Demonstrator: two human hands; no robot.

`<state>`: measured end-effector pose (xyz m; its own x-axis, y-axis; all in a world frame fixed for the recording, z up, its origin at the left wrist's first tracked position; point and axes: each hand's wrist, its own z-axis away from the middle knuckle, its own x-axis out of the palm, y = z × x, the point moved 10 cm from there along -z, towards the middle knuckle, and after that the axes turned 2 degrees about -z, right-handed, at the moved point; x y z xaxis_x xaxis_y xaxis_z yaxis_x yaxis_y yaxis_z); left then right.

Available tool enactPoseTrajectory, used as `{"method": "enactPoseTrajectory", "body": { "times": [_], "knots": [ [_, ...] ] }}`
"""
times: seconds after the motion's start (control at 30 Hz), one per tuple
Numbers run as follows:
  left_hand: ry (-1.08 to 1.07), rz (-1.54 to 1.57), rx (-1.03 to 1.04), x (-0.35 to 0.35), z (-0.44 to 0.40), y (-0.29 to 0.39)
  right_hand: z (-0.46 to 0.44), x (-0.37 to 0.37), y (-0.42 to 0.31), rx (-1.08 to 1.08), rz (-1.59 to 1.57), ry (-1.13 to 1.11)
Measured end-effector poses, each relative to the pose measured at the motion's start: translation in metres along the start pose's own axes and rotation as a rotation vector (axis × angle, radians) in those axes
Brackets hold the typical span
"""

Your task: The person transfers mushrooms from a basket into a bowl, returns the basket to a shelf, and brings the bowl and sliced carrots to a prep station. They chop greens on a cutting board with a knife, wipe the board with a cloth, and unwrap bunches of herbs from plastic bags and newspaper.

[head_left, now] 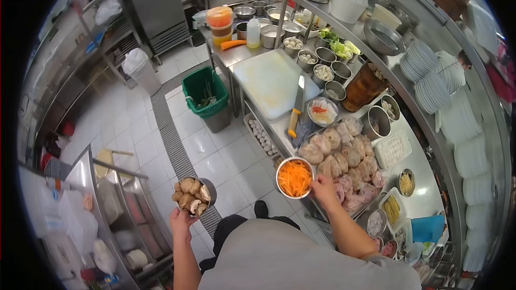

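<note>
My left hand [183, 220] grips a metal container of brown mushrooms [190, 195], held out over the tiled floor; the mushrooms fill it to the top. In my right hand [324, 189] is a round metal bowl [279, 185] full of shredded carrot [294, 178]. This bowl is near the counter's front edge, close to a tray of raw meat pieces [352, 164]. Fingers of both hands are partly hidden by the containers. Behind the meat lie a knife with a yellow handle [294, 123] and a bowl of white and red food [322, 111].
A white cutting board [271, 83] covers the counter's far part. Several metal pots of ingredients line its back, under a shelf with stacked plates [418, 60]. A green-lined bin [205, 94] stands on the floor beside the counter. Another steel unit [115, 204] is at left.
</note>
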<state>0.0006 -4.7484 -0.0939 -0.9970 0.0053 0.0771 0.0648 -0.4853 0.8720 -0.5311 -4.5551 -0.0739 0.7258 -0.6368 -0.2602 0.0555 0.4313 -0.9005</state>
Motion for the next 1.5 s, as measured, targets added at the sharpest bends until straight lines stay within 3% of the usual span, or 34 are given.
{"method": "enactPoseTrajectory", "body": {
  "times": [0.1,0.17,0.4,0.77,0.93,1.13,1.37,1.5],
  "knots": [
    [0.018,0.04,-0.001,0.006,-0.032,0.016,-0.087,0.02,-0.035,-0.061,0.039,-0.019],
    [0.073,0.021,-0.031,0.006,-0.06,0.018,-0.127,0.039,-0.087,-0.017,-0.204,-0.054],
    [-0.028,-0.008,-0.006,0.037,-0.181,0.066,-0.254,0.029,-0.209,-0.002,-0.384,0.097],
    [-0.219,-0.095,-0.003,0.129,-0.369,0.161,-0.446,-0.176,-0.237,-0.163,-0.715,0.666],
    [-0.18,-0.154,-0.049,0.164,-0.41,0.184,-0.532,-0.251,-0.215,-0.035,-0.382,0.916],
    [-0.079,-0.142,-0.094,0.182,-0.422,0.212,-0.621,-0.304,-0.19,0.17,0.162,0.995],
    [0.058,-0.152,-0.091,0.157,-0.461,0.24,-0.636,-0.325,-0.159,0.332,0.302,1.014],
    [0.085,-0.2,-0.037,0.153,-0.507,0.294,-0.628,-0.329,-0.152,0.361,0.317,1.034]
  ]
}}
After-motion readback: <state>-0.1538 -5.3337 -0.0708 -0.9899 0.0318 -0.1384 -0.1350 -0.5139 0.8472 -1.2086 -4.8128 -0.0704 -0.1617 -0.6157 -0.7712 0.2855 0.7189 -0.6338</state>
